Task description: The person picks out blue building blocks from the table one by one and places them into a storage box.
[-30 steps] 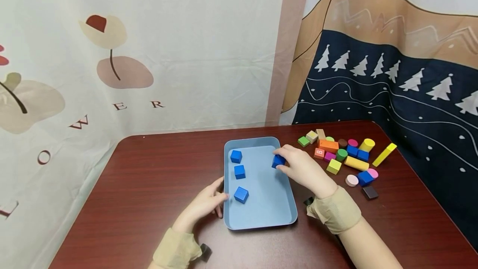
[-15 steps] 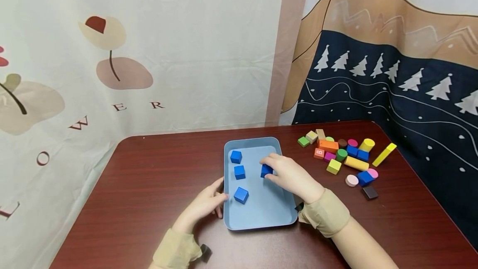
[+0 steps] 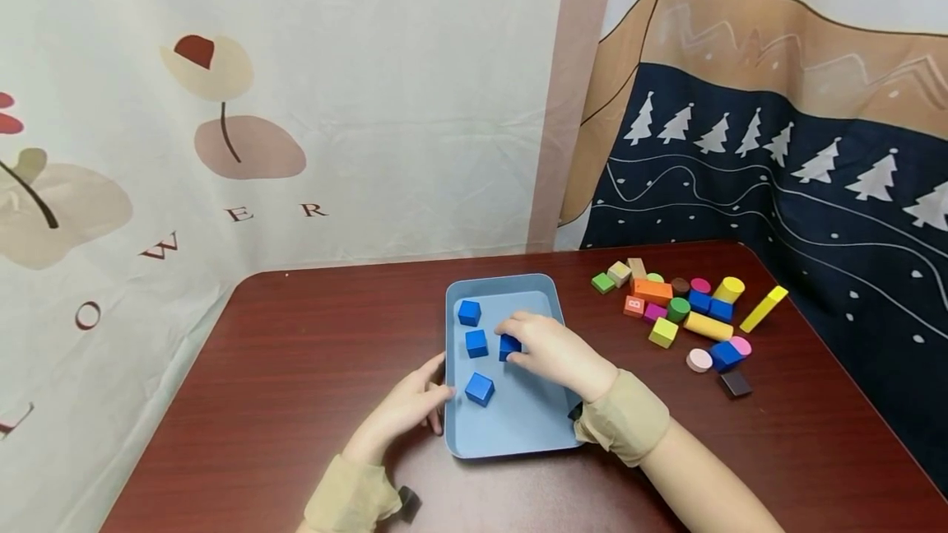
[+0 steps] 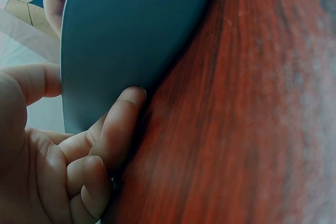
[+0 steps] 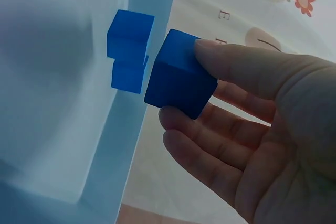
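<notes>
My right hand [image 3: 557,352] pinches a blue cube [image 3: 508,346] between thumb and fingers over the light blue tray [image 3: 535,434]. In the right wrist view the gripped cube [image 5: 181,74] appears tilted. Down the tray's left side sit three more blue cubes: a far one [image 3: 469,312], a middle one [image 3: 476,344] close to the held cube, and a near one [image 3: 479,389]. At the tray's left edge, my left hand [image 3: 406,403] holds the rim, thumb over the top. The left wrist view shows its fingertips [image 4: 134,95] against the tray's outer wall [image 4: 126,40].
Right of the tray lies a loose group of coloured blocks, among them an orange block [image 3: 652,292], a yellow cylinder [image 3: 708,326], a blue block [image 3: 725,355] and a dark flat block [image 3: 736,385]. All rest on a brown wooden table [image 3: 318,344]; a printed curtain [image 3: 415,105] hangs behind.
My right hand has carried its blue cube leftward and slightly nearer, from the tray's right edge to beside the middle cube. The left hand and other cubes keep their places.
</notes>
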`<state>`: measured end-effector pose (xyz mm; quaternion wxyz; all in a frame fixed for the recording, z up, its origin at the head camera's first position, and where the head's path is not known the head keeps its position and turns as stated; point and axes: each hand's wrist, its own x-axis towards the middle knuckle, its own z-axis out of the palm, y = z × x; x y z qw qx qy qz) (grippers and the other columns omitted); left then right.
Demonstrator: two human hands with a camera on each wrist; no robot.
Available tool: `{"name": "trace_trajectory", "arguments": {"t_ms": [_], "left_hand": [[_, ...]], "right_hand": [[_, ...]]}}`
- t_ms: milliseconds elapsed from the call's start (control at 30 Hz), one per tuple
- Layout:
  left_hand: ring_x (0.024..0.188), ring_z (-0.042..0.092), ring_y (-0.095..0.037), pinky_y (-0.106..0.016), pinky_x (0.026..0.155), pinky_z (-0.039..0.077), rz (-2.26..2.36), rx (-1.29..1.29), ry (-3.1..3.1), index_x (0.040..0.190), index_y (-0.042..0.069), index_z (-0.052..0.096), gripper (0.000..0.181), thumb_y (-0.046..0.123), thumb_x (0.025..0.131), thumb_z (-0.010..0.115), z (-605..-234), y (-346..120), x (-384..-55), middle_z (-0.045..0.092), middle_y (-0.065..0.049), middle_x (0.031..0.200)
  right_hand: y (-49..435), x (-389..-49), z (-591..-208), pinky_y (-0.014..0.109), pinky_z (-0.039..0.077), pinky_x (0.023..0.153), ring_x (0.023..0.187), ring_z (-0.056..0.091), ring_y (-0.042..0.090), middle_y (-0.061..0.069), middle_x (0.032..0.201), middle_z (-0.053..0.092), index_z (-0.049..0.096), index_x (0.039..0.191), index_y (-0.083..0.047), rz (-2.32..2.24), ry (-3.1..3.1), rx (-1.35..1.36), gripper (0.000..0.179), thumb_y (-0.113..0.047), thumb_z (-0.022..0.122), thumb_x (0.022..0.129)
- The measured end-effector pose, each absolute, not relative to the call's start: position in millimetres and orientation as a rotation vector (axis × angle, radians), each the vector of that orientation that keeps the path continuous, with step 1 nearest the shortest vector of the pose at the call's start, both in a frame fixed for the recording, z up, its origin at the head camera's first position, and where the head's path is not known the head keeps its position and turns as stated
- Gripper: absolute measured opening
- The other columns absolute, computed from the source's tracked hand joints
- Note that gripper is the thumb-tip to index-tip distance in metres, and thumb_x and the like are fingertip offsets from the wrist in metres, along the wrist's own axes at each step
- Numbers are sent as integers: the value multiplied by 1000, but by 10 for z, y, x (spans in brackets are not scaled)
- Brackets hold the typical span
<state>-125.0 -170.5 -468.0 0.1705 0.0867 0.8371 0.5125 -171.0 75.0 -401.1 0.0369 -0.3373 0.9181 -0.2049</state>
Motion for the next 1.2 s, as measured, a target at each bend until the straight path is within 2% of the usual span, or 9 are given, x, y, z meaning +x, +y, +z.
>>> {"name": "trace_trajectory", "arguments": {"t_ms": [500, 833, 1200], "left_hand": [[44, 58, -22, -31, 43, 45, 1421, 254, 2385, 148, 2, 29, 65, 19, 92, 57, -4713, -1724, -1269, 59, -5, 58], [45, 58, -29, -35, 42, 44, 1462, 260, 2372, 148, -2, 27, 66, 18, 93, 58, -4692, -1715, -1248, 60, -8, 59], [44, 58, -22, -31, 43, 45, 1432, 245, 2372, 148, 1, 28, 65, 19, 92, 57, -4684, -1725, -1252, 59, -5, 57]], "right_hand": [[656, -1761, -4103, 30, 52, 80, 89, 60, 14, 6, 105, 62, 66, 117, -6, -568, 2797, -1051, 35, -14, 74, 84], [601, -1768, -4191, 31, 52, 79, 89, 61, 16, 6, 104, 63, 67, 114, -7, -495, 2788, -1068, 33, -14, 75, 83], [579, -1790, -4263, 33, 52, 79, 87, 60, 17, 6, 102, 63, 66, 113, -8, -477, 2774, -1022, 33, -14, 76, 82]]}}
